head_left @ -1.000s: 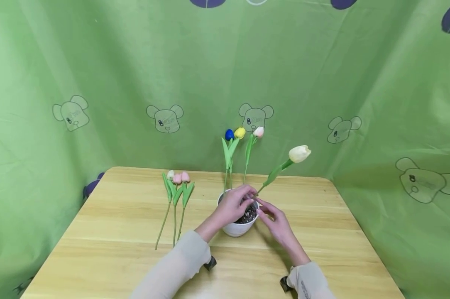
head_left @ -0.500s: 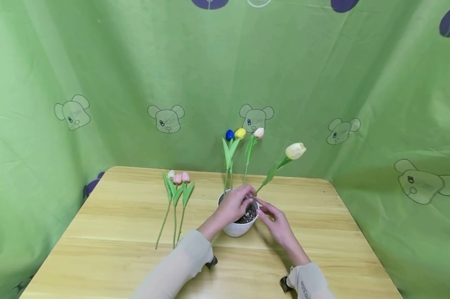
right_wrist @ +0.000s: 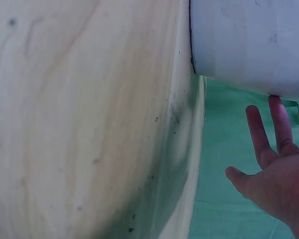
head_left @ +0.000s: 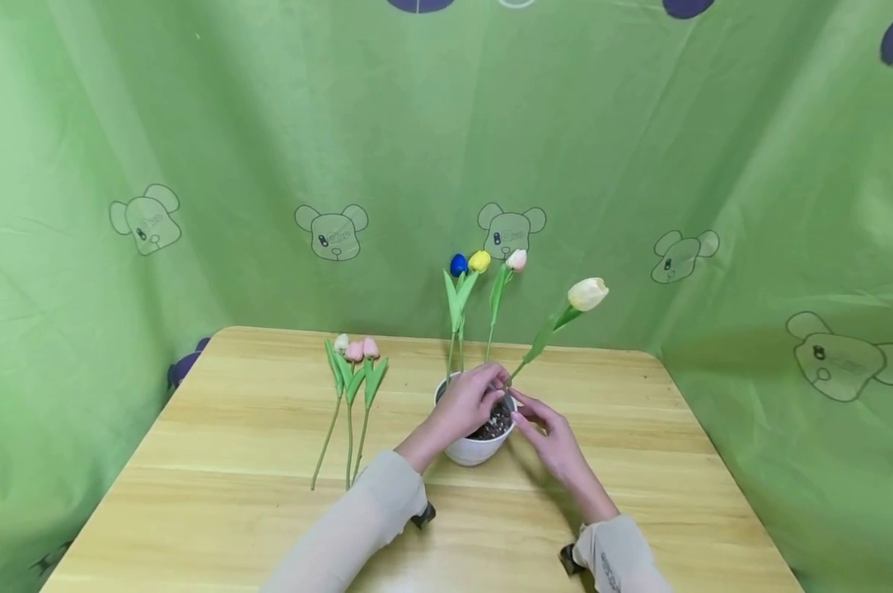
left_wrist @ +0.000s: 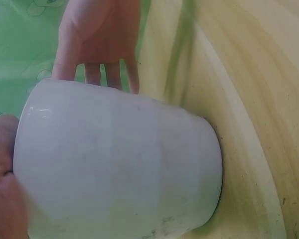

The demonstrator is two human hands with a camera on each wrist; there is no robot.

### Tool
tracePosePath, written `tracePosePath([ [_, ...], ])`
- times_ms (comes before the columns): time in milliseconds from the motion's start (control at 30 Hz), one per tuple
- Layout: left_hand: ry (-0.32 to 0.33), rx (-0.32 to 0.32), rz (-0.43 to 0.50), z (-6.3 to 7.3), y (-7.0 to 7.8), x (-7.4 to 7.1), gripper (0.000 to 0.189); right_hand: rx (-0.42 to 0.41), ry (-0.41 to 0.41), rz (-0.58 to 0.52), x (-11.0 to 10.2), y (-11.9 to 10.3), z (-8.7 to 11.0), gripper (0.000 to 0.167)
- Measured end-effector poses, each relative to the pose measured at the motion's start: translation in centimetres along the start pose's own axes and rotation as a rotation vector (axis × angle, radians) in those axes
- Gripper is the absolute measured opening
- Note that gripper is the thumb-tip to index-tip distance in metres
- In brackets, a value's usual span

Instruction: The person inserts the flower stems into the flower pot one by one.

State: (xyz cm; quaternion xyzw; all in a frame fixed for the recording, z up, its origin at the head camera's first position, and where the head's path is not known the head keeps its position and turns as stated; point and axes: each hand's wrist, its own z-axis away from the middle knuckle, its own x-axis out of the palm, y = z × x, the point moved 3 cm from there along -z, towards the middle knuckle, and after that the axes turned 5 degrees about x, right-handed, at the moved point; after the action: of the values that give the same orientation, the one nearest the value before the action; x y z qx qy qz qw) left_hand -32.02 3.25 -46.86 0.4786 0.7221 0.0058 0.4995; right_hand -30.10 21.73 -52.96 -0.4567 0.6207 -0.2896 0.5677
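Here's the right hand, fingers loosely extended against the white pot; the left hand curls over its soil, gripping or not, I can't tell. The cream tulip leans rightward at its fingertips; behind, blue, yellow and pink tulips stand.

Cream tulip, tilted R, at upright wht pot

A curtained-off booth, the room beyond hidden — green sheeting printed with cartoon animal faces spans the head view's top and both sides, hanging in folds behind a wood-grained table at lower centre.
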Motion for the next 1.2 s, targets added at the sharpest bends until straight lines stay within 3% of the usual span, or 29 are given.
tracePosePath([
  [667, 0.052, -0.064, 0.149, 0.2, -0.3, -0.5, 0.021, 0.002, 0.014, -0.009, 0.1, -0.1, 0.1, 0.045],
  [1033, 0.179, -0.099, 0.324, 0.1, -1.0, -0.9, 0.015, 0.027, 0.009, -0.017, 0.2, -0.1, 0.1, 0.046],
  [1200, 0.154, -0.129, 0.321, 0.1, -1.1, -0.9, 0.013, 0.020, 0.007, -0.013, 0.2, 0.0, 0.1, 0.045],
])
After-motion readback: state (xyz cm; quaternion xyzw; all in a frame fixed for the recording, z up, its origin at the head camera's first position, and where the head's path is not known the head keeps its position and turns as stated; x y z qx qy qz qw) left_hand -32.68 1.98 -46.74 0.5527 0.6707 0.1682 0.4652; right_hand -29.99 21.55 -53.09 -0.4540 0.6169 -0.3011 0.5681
